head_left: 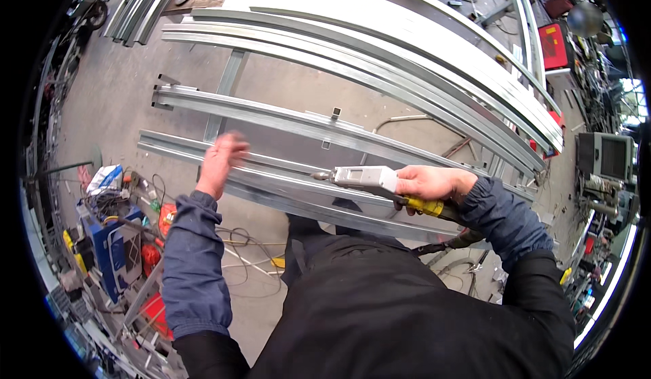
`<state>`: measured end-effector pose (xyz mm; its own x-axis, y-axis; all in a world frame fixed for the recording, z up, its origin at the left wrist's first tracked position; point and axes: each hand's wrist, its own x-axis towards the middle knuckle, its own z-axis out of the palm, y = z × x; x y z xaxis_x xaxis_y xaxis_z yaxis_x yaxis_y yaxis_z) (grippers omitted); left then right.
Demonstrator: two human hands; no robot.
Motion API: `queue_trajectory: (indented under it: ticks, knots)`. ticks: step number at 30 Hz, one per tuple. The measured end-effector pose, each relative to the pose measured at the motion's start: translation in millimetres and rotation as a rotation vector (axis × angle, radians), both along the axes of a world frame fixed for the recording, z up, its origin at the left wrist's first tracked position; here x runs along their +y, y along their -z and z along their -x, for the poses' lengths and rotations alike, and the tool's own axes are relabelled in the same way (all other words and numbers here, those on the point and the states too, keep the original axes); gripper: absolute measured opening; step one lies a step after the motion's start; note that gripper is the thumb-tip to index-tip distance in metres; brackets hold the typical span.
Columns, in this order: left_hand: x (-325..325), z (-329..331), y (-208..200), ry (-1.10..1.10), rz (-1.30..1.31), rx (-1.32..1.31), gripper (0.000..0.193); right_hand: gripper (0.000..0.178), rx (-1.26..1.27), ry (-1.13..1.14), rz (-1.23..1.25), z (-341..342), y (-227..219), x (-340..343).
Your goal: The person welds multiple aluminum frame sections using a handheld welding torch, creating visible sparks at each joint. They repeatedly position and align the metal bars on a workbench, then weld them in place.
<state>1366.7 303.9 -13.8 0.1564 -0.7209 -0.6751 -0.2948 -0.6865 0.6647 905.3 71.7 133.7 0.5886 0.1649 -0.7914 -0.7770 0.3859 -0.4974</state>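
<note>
In my right hand is a welding gun with a pale boxy body and a yellow-and-black grip. The fingers wrap round its rear, and the narrow nozzle points left over the near metal profiles. A dark hose runs down from the grip beside my body. My left hand, slightly blurred, hovers above the left part of the near galvanized profile. Its fingers are loosely apart, with nothing visible in them. Farther away lies a second long profile, with short square tube pieces standing against it.
Long metal profiles and white panels lie at the far side. A crosswise bar passes under the profiles. A blue machine stands at the left. Cables loop over the floor, and a monitor is at the right.
</note>
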Motion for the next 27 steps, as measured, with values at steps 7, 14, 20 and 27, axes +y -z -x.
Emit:
queue_trajectory:
  ticks: [7, 14, 20, 27]
  knots:
    - [31, 52, -19, 0.496, 0.255, -0.928, 0.116, 0.043, 0.012, 0.033, -0.131, -20, 58, -16]
    - [-22, 71, 1, 0.685, 0.148, -0.836, 0.099, 0.046, 0.07, 0.024, -0.245, -29, 96, -28]
    - [-24, 68, 6, 0.684, 0.136, -0.81, 0.099, 0.049, 0.128, 0.035, -0.324, -28, 114, -36]
    - [-28, 68, 5, 0.69, 0.109, -0.802, 0.098, 0.052, 0.105, -0.001, -0.316, -28, 119, -38]
